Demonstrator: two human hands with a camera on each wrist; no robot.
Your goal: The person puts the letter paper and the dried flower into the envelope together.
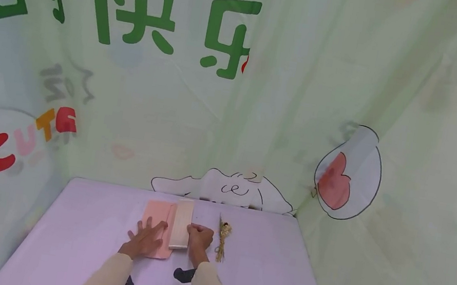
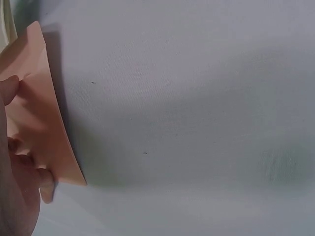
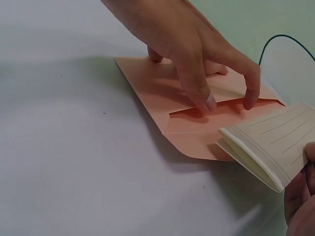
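A pink envelope (image 1: 154, 211) lies on the table with its flap side up. My left hand (image 1: 144, 240) rests on it with fingers spread. In the right wrist view, the thumb and index finger of the left hand (image 3: 184, 46) touch the edge of the envelope's open pocket (image 3: 197, 118). A folded sheet of lined cream letter paper (image 1: 182, 224) is gripped at its right edge by my right hand (image 1: 200, 240). The folded end of the paper (image 3: 268, 140) is over the envelope's flap, outside the pocket. The left wrist view shows one side of the envelope (image 2: 54, 142) and part of the left hand (image 2: 19, 191).
A small bunch of dried flowers (image 1: 223, 235) tied with string lies to the right of my right hand. The pale lilac table (image 1: 270, 277) is enclosed by light green printed curtains (image 1: 276, 120) at the back and both sides.
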